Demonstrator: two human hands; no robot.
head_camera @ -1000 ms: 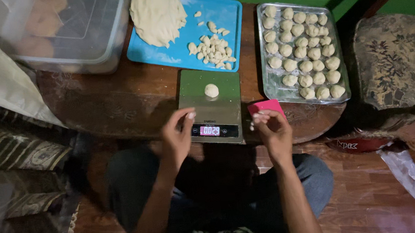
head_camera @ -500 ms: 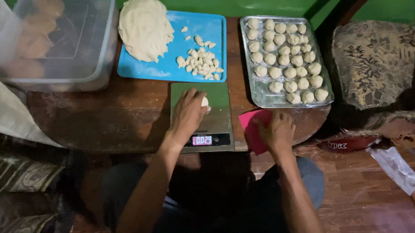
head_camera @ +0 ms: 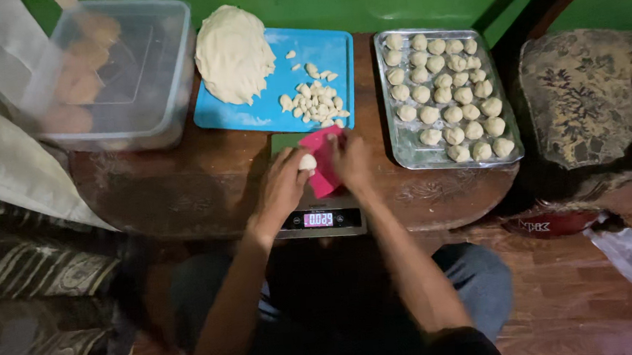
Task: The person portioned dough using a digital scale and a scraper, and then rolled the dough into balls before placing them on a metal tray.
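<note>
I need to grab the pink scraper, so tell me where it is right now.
In the head view the pink scraper is in the right hand, just above the kitchen scale and below the blue cutting board, beside the dough piece in the left hand.

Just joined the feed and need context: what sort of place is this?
Probably a home room used for small-batch dough work, not a commercial kitchen: a carved wooden table holds a kitchen scale, a blue cutting board with dough, and a metal tray of dough balls; a patterned cushion sits beside it.
</note>
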